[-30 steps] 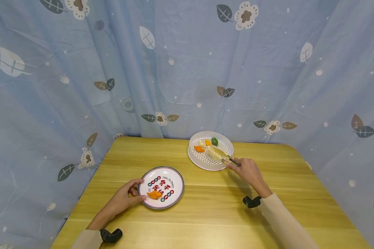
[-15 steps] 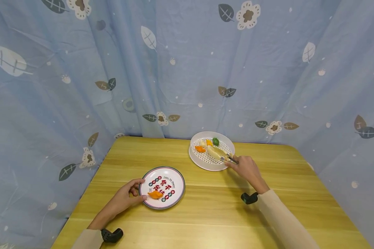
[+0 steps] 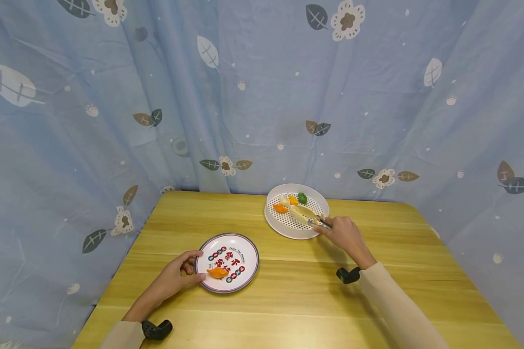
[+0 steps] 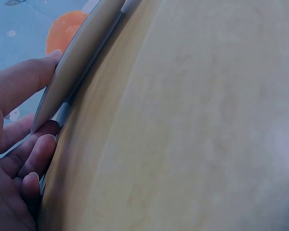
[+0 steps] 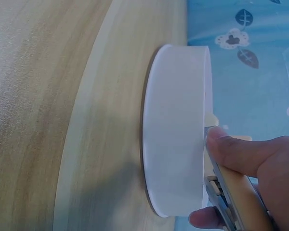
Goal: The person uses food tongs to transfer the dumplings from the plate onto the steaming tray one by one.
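My left hand [image 3: 174, 276] grips the rim of a white plate [image 3: 249, 265] with red characters. In the left wrist view its thumb lies over the rim and the other fingers are underneath. An orange dumpling-shaped piece [image 3: 217, 272] lies on the plate, close to the thumb. My right hand [image 3: 346, 238] holds a pair of tongs [image 3: 298, 215] with beige tips and metal parts [image 5: 226, 204]. Their spread tips reach over the perforated floor of a round white steamer basket [image 3: 284, 230], close to the pieces in it. The basket wall [image 5: 176, 130] hides the tips in the right wrist view.
In the basket sit an orange piece [image 3: 280, 208], a whitish piece [image 3: 284, 200], a yellow piece [image 3: 293, 199] and a green piece [image 3: 302, 198]. The wooden table [image 3: 297, 300] ends just behind the basket, where a blue patterned curtain [image 3: 262, 97] hangs.
My right hand has shifted slightly away from me and left with the tongs, over the basket. The left hand, the plate and the pieces stay as they were.
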Available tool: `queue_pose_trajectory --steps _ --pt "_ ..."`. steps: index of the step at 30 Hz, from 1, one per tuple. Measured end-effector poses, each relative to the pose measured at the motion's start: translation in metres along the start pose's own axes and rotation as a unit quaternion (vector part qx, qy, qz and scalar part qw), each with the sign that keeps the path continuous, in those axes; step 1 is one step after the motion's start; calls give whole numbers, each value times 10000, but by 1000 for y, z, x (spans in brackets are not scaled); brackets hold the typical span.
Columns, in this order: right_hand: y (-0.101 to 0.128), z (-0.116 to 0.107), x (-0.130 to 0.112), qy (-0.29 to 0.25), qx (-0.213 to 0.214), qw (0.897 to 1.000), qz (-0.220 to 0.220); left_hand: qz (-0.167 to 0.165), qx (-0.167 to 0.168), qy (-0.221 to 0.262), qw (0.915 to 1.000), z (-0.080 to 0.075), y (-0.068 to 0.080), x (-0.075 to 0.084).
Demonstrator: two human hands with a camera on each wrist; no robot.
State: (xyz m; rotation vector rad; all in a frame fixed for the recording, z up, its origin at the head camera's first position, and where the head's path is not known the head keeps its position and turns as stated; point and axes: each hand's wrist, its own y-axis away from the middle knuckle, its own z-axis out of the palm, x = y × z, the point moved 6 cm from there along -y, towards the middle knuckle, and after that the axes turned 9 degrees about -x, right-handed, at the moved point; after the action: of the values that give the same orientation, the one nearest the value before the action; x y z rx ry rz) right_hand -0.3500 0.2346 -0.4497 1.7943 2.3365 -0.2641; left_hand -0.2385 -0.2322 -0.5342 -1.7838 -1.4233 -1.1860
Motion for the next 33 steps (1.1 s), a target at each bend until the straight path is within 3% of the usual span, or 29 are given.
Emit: queue_pose_trajectory --steps 10,19,33 --pt "9 -6 -3 -273 334 9991 43 88 -14 44 10000 0 1 -1" --pt "25 -11 -26 -508 519 9968 -344 76 -16 -2 10000 -1 1 -1" --pt "43 -4 -74 -460 719 9900 -1124 84 -41 96 9999 0 1 1"
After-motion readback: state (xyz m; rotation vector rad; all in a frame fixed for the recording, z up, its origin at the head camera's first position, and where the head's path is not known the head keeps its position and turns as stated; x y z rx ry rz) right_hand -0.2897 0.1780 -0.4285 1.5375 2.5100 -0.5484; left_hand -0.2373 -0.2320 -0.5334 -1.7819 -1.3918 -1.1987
